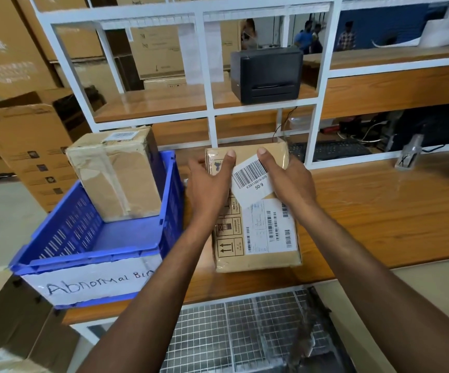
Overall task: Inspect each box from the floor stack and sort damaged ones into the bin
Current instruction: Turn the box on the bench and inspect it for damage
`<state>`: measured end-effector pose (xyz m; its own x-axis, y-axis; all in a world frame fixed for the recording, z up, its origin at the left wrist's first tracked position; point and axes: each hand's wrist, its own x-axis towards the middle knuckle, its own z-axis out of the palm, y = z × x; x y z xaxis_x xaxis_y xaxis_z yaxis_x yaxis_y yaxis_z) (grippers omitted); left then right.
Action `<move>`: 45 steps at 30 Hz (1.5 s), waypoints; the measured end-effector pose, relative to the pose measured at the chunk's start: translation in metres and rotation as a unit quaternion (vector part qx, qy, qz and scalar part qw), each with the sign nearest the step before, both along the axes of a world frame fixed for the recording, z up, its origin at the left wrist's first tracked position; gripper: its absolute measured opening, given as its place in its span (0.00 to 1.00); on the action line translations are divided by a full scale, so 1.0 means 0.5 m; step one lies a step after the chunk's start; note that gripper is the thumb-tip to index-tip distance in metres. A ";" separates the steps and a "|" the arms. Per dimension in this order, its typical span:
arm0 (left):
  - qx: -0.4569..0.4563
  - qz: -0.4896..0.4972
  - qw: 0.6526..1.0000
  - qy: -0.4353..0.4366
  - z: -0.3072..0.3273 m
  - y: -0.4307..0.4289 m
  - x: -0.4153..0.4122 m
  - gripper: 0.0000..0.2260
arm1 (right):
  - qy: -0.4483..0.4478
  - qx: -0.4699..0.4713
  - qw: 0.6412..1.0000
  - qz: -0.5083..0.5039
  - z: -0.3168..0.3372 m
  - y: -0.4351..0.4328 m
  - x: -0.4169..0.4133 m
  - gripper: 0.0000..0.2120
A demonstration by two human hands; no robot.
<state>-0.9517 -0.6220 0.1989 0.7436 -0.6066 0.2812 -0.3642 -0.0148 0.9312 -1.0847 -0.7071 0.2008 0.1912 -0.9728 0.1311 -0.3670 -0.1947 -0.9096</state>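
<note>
To the left of the left hand, the blue perforated plastic crate (72, 230) with the handwritten white "Abnormal Bin" label seems to hang over the end and front edge of the brown wooden worktop (379, 211). A box dropped hard into its near side might tip or shift it. Between the hands lies the task's thing, a flat brown cardboard box (255, 238) with printed handling symbols and a white shipping label, and it seems to rest on the worktop. The left hand (209, 181) grips its far left edge with the thumb laid on top. The right hand (285, 179) grips the far right edge, its thumb pressing a loose white barcode sticker (250, 181) that lies askew with its lower part lifting from the cardboard. Because both hands hold only the far end, a quick lift could let the near end sag or swing, and the box could slide out of the grasp. Dragging the right thumb could also tear the sticker away or crease it, which would muddle the inspection. No dent or tear shows on the face turned upward, and the underside is hidden, so a judgement made now could miss damage. As for containers, the crate left of the left hand holds one crumpled tan cardboard box (115, 179) bound in wrinkled clear tape. That box stands upright against the crate's far wall, well apart from either hand.
</note>
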 end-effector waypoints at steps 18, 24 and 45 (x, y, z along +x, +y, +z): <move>0.018 -0.099 0.995 0.013 -0.008 0.036 0.015 0.25 | -0.081 0.033 0.992 0.094 -0.011 -0.009 -0.027 0.22; 0.059 -0.176 0.978 0.089 -0.010 0.059 0.038 0.24 | -0.071 0.101 0.972 0.200 -0.024 -0.006 -0.055 0.34; 0.080 -0.201 0.976 0.020 -0.067 0.093 0.044 0.31 | -0.042 0.046 0.985 0.163 -0.068 0.020 -0.066 0.31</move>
<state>-0.9297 -0.5757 0.1652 0.4447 -0.8856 0.1341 -0.3342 -0.0251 0.9422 -1.1176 -0.6970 0.1666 0.4875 -0.8699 0.0751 -0.2204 -0.2058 -0.9534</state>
